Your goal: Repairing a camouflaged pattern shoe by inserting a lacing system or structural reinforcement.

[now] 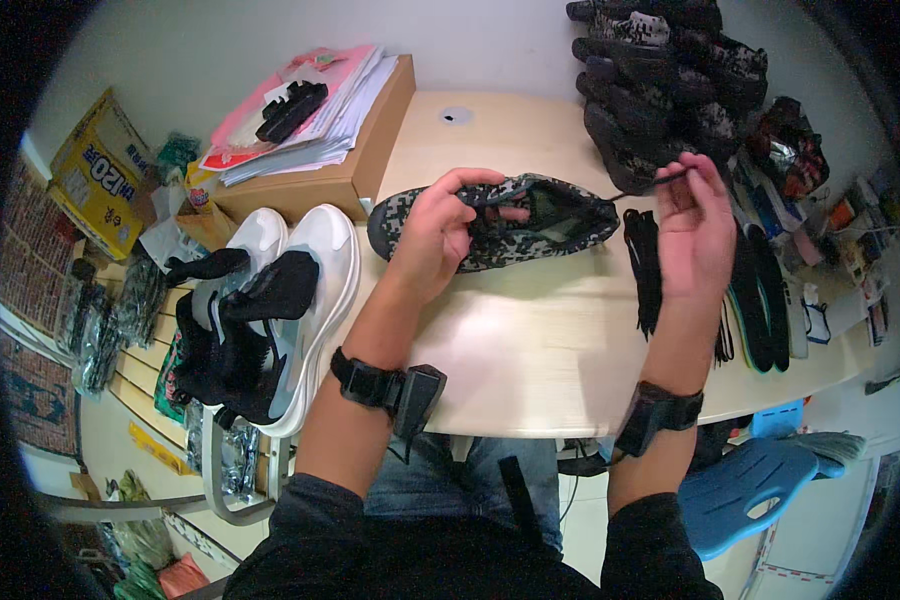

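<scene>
A grey, black and white camouflage shoe (560,240) lies on the table with its dark toe to the left and its opening facing up. My left hand (435,230) grips it near the front of the opening, some fingers reaching inside. Beyond the heel, at the right, my right hand (695,225) is raised with its palm turned inward. A thin black cord, apparently a shoelace (673,176), is pinched in its fingertips. It seems to run toward the shoe's heel end, but where it joins is unclear. Each wrist wears a black strapped device.
Black laces (644,265) and dark insoles (765,300) lie right of the shoe. Behind them rises a stack of dark shoes (660,90). White-soled sneakers (335,270) stand at the left, near a cardboard box (380,130) topped with papers. A blue stool (750,490) is at the lower right.
</scene>
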Demonstrator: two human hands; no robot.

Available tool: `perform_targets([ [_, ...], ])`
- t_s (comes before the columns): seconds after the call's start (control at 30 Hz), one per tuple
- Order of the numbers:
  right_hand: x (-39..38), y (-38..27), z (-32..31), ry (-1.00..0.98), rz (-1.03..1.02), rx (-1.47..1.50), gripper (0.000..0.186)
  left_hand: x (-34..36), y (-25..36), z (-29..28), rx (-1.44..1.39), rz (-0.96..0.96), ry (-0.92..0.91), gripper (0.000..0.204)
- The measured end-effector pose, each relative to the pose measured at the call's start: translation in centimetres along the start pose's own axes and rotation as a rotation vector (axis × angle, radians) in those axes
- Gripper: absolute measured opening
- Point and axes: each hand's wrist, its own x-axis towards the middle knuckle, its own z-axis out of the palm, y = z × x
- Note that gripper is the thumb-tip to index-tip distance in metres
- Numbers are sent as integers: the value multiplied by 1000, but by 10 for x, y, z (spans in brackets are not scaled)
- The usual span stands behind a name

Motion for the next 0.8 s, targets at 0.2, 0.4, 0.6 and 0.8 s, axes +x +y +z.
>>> perform_targets([
  [0.2, 7, -9, -20, 256, 24, 162, 20, 0, -2, 2, -2, -16, -5, 38],
  [0.4, -16, -3, 26, 1, 235, -971, 17, 3, -4, 0, 88, -24, 42, 38],
  [0.6, -39, 39, 34, -501, -93, -1391, 18, 1, -6, 2, 82, -6, 41, 36],
  [0.8, -39, 35, 35, -637, 159, -1638, 19, 1, -9, -2, 65, 25, -3, 24],
])
